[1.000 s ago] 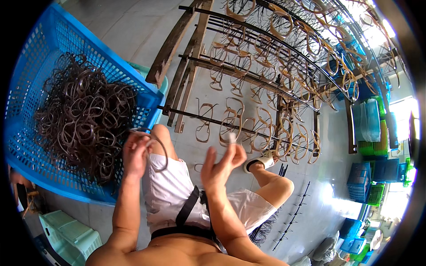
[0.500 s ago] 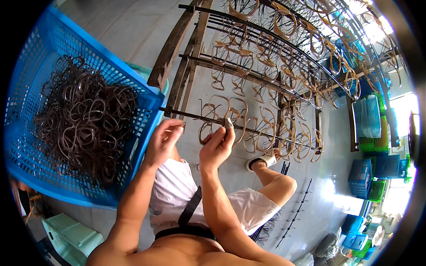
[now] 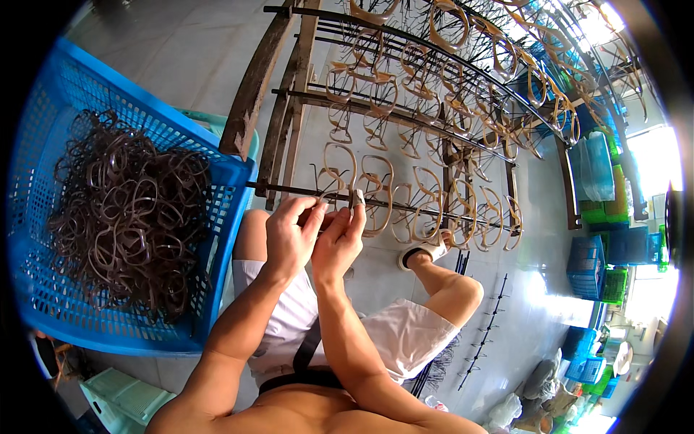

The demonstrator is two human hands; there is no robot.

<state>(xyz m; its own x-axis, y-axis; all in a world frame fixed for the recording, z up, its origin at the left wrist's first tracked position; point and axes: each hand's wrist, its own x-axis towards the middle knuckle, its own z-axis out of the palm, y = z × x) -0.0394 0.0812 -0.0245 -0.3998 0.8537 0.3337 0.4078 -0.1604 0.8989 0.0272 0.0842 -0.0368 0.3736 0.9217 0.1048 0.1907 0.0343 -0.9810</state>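
Observation:
My left hand [image 3: 289, 235] and my right hand [image 3: 338, 242] are close together at the lowest black rod [image 3: 416, 211]. The right one is closed on a tan eyeglass frame [image 3: 341, 160] at the rod's left end; one of its fingertips has a pale wrap. My left fingers are pinched right beside it, at the rod, and what they hold is hidden. Farther right on the same rod hang several more eyeglass frames [image 3: 468, 206]. To my left, a blue basket [image 3: 123, 343] holds a tangled heap of dark brown eyeglass frames [image 3: 134, 217].
A wooden rack [image 3: 246, 90] carries several upper rods hung with tan frames. On the floor at right lie thin rods with short prongs [image 3: 483, 334]. Blue and green crates [image 3: 585, 267] stand along the right side. A pale green stool [image 3: 123, 394] is at lower left.
My left hand has moved right, from apart beside the basket to right next to my right hand, and its fingers have closed. My right hand stays at the frame on the rod.

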